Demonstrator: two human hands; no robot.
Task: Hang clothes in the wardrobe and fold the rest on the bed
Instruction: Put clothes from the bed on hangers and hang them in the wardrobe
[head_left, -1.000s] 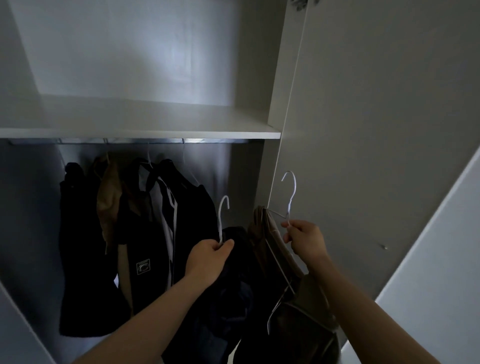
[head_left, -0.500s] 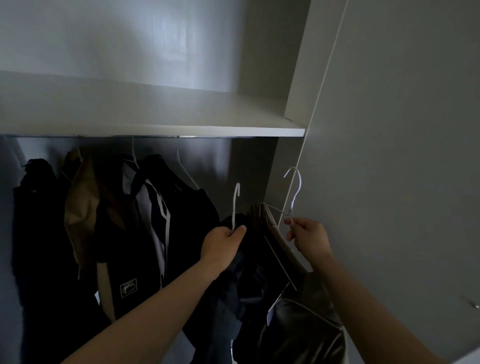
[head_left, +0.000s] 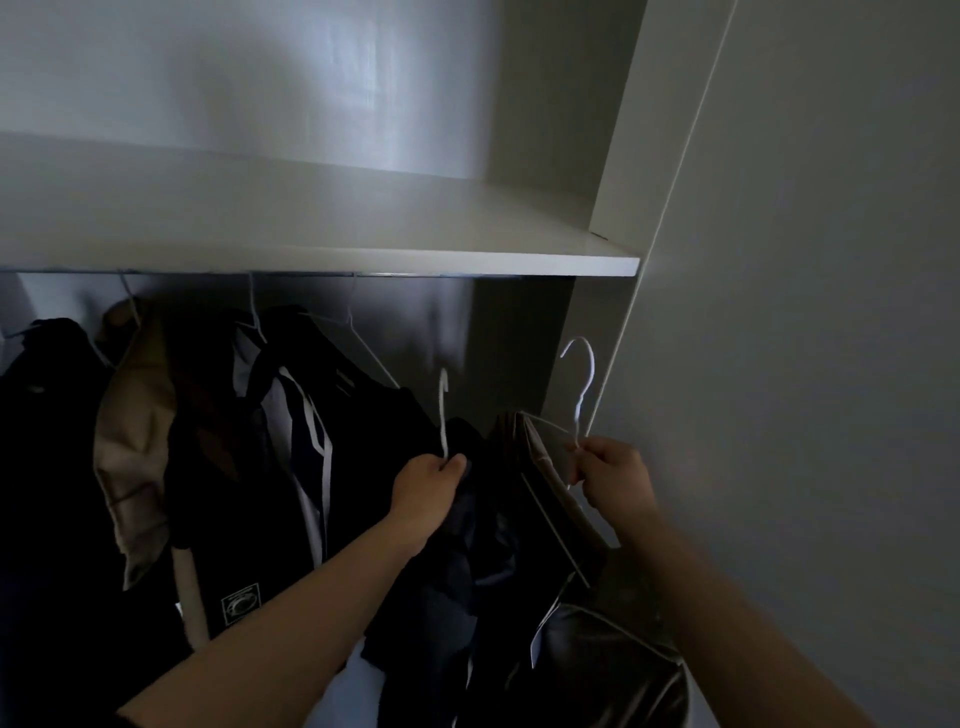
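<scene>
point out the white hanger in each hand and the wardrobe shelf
left white hanger (head_left: 442, 410), head view, on the straight neck under its hook
right white hanger (head_left: 585, 385), head view, on the hook's stem
wardrobe shelf (head_left: 363, 262), head view, on its front edge

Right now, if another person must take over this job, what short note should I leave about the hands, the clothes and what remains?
Left hand: grips the neck of a white hanger carrying a dark garment.
Right hand: grips a second white hanger with a brownish garment.
Done: several hung clothes are in place on the left, under the shelf.
Left: neither held hook is on the rail yet. Probably hook both into the free gap on the right. The bed is not in view.
</scene>
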